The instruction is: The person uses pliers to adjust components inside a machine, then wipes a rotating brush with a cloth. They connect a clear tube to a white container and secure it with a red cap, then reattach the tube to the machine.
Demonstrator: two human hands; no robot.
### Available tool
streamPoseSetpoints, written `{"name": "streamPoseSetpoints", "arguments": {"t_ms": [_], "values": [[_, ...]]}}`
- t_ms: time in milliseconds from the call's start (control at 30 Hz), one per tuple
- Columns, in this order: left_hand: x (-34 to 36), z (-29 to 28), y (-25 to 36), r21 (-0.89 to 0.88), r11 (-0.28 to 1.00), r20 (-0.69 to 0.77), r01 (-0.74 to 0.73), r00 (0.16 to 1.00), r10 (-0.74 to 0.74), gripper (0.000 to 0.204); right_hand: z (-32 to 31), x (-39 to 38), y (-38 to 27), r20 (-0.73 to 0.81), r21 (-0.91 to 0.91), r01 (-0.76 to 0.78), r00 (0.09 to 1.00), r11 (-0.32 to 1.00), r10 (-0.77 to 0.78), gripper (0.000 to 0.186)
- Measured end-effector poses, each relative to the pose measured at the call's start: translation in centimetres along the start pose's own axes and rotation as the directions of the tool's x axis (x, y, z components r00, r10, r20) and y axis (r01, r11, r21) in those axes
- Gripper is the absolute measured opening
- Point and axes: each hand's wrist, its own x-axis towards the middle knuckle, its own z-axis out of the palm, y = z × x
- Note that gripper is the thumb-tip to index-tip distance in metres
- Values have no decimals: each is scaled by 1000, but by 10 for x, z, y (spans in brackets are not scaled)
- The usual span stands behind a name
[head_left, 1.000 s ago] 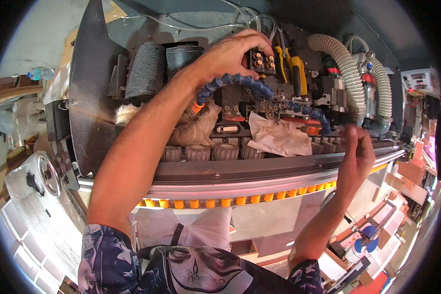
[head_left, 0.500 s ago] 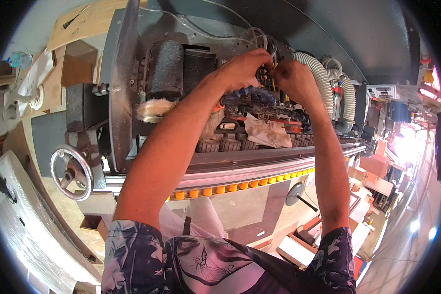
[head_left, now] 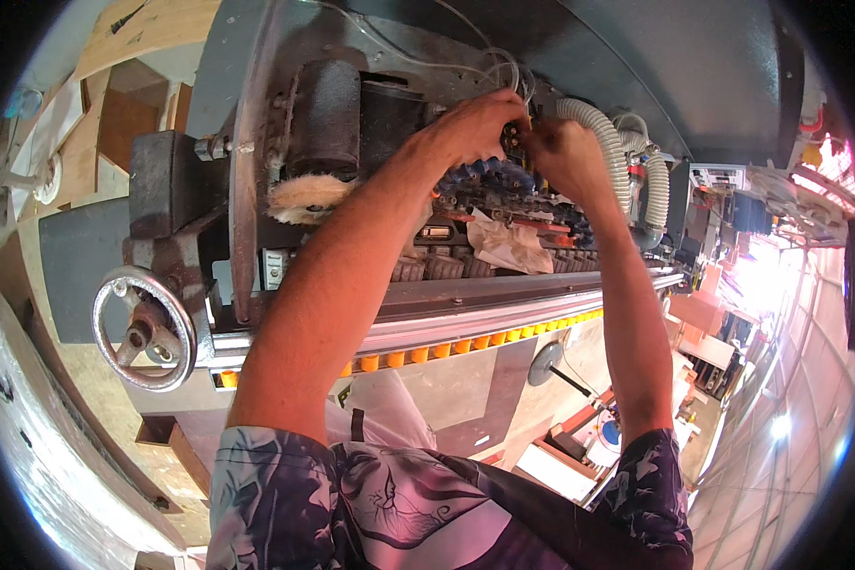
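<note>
Both arms reach into an uncovered machine. My left hand (head_left: 475, 131) is closed at a small dark part with brass-coloured fittings (head_left: 511, 139), beside thin clear tubes (head_left: 517, 78). My right hand (head_left: 572, 157) is closed on the other side of that part, fingers curled inward. What either hand pinches is hidden by the fingers. Just below the left hand runs a dark blue coiled hose (head_left: 489, 175). Lower down, a crumpled beige sheet (head_left: 508, 245) lies over the mechanism. Ribbed white hose (head_left: 608, 152) bends past my right hand.
A black cylindrical motor (head_left: 323, 122) and a fluffy pale wheel (head_left: 309, 197) sit left of my arms. Yellow rollers (head_left: 442, 351) line the machine's front edge. A metal handwheel (head_left: 143, 328) juts out at left. Behind the hands rises a dark panel (head_left: 655, 66).
The view has shifted a little, so the machine appears slightly turned. Both hands stay at the same fitting, with only slight finger movement.
</note>
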Motion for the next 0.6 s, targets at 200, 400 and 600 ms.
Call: {"name": "streamPoseSetpoints", "arguments": {"t_ms": [200, 400, 600], "values": [[0, -1, 4, -12, 998, 34, 61, 998, -61, 75, 18, 5, 2, -91, -96, -25, 996, 995, 16, 27], [1, 2, -1, -1, 999, 9, -37, 999, 37, 73, 23, 2, 11, -146, -51, 101, 983, 994, -107, 25], [5, -2, 4, -22, 999, 112, 28, 993, -25, 57, 12, 27, 88, 153, 424, -188, 979, 886, 134, 42]]}}
